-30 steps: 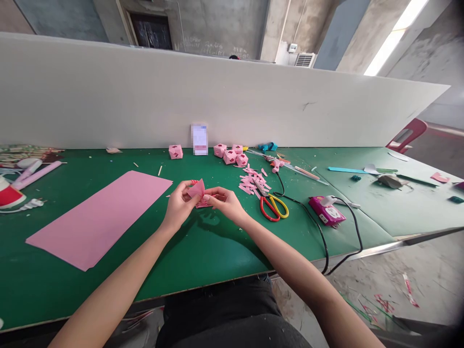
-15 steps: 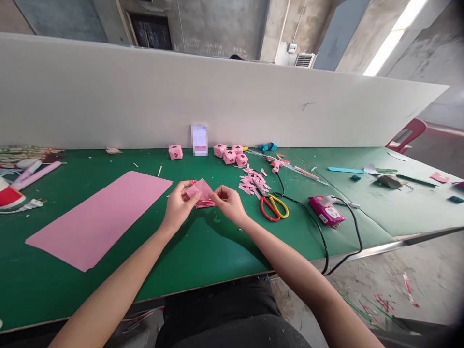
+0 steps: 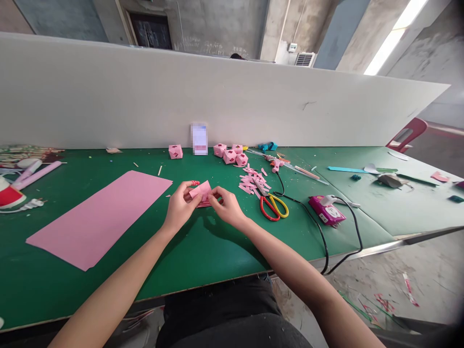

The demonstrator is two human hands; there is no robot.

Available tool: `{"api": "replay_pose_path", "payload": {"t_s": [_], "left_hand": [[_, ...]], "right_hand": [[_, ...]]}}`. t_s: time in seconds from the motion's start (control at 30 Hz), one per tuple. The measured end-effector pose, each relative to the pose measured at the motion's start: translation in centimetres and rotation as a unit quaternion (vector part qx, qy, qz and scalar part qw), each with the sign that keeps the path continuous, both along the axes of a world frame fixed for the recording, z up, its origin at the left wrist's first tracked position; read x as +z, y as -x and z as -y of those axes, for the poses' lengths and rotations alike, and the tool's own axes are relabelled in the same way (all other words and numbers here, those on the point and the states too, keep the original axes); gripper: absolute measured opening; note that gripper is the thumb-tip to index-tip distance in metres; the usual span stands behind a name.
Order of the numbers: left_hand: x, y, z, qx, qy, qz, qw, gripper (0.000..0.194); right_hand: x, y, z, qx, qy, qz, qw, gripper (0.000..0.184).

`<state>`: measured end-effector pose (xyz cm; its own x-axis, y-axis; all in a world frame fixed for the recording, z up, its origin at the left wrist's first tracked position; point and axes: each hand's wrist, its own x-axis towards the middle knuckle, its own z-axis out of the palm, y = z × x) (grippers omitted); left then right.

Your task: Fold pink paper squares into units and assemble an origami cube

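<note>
Between my hands a small pink paper [image 3: 200,190] is held up, partly folded over. My left hand [image 3: 180,205] pinches its left side between thumb and fingers; something red shows at a fingertip. At the right edge of the paper, my right hand [image 3: 226,203] has its thumb and fingers closed on it. Just below the paper, a stack of pink paper pieces [image 3: 204,204] lies on the green table, partly hidden by my hands. A large pink paper sheet [image 3: 99,220] lies flat to the left.
Scissors [image 3: 274,207] with red and yellow handles lie right of my hands, beside pink paper scraps [image 3: 253,181]. Several folded pink paper cubes [image 3: 229,156] and an upright phone [image 3: 199,139] stand behind. A pink glue gun [image 3: 277,164] and a purple power socket [image 3: 326,211] with cable lie right.
The paper in my hands was a pointed diamond shape and now shows a lower, folded-over band. My hands have barely shifted; everything else stays in place.
</note>
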<state>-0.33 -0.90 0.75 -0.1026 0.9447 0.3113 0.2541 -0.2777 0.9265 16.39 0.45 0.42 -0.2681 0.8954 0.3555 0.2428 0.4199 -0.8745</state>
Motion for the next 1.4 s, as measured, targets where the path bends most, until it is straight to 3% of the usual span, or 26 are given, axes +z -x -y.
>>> {"api": "replay_pose_path", "payload": {"t_s": [0.13, 0.3, 0.5, 0.7, 1.0, 1.4], "left_hand": [[0.0, 0.2, -0.1, 0.000, 0.008, 0.035, 0.999, 0.042], [0.0, 0.1, -0.2, -0.001, 0.025, 0.072, 0.997, 0.046], [0.2, 0.1, -0.2, -0.007, 0.036, 0.091, 0.995, 0.048], [0.5, -0.2, 0.1, -0.013, 0.045, 0.109, 0.993, 0.052], [0.8, -0.3, 0.3, -0.024, 0.057, 0.108, 0.992, 0.053], [0.8, -0.2, 0.5, -0.020, 0.045, 0.095, 0.994, 0.053]], "right_hand": [[-0.5, 0.1, -0.6, 0.030, 0.070, -0.100, 0.992, 0.026], [-0.8, 0.1, -1.1, 0.063, 0.167, -0.219, 0.959, 0.046], [-0.2, -0.2, -0.8, 0.080, 0.257, -0.238, 0.933, 0.052], [0.2, -0.4, -0.6, 0.089, 0.244, -0.213, 0.942, 0.045], [-0.2, -0.2, -1.0, 0.057, 0.227, -0.205, 0.950, 0.047], [0.2, -0.3, -0.9, 0.066, 0.221, -0.211, 0.950, 0.049]]}}
